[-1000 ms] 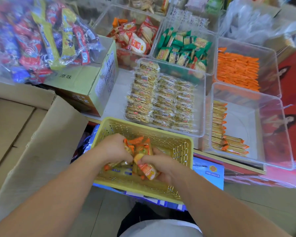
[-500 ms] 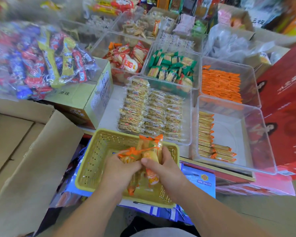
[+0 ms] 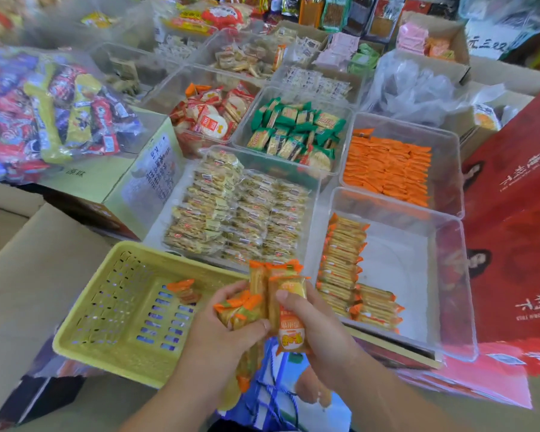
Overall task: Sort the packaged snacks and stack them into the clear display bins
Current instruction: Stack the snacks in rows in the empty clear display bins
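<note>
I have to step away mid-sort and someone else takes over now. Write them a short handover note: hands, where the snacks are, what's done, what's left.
Left hand grips a bunch of orange-ended packets; right hand pinches more of the same bunch, upright, beside the yellow basket.
One loose packet lies in the basket.
Done: the near-right clear bin has a row of these packets along its left wall and a short stack at the front.
Left: stack the held packets in that bin, then the loose packet.

Your left hand (image 3: 225, 328) and right hand (image 3: 320, 335) meet before you, forearms reaching in from below, fingers and thumbs curled round a bunch of packs (image 3: 289, 338).
</note>
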`<action>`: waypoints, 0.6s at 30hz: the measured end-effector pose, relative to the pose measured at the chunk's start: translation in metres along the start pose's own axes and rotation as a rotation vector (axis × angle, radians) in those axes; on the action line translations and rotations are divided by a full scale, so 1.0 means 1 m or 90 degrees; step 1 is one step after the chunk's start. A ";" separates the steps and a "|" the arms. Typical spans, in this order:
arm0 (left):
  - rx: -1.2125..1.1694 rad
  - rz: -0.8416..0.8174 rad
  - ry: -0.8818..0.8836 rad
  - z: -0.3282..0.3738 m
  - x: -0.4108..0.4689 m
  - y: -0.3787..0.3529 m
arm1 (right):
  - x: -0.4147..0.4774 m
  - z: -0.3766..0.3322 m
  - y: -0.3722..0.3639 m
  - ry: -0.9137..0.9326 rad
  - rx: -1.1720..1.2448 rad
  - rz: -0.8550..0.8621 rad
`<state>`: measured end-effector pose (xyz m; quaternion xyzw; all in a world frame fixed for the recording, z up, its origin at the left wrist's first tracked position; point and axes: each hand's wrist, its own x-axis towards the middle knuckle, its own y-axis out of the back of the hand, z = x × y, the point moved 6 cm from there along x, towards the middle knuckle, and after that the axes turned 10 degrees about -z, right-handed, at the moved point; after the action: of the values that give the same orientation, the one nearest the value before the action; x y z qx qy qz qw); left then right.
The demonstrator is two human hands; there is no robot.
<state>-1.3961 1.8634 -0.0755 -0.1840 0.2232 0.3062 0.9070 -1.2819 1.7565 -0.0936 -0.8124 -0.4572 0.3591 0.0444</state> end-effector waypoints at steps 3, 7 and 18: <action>0.008 -0.014 0.014 -0.008 0.002 -0.032 | -0.006 -0.010 0.033 -0.035 -0.031 -0.053; -0.004 0.009 0.017 -0.019 0.005 -0.076 | -0.016 -0.023 0.075 -0.039 -0.081 -0.096; -0.214 0.012 0.083 -0.047 0.023 -0.138 | -0.041 -0.037 0.125 -0.021 -0.072 -0.166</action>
<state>-1.3050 1.7494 -0.0995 -0.3504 0.2288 0.3352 0.8441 -1.1833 1.6622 -0.0936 -0.7413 -0.5791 0.3373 0.0375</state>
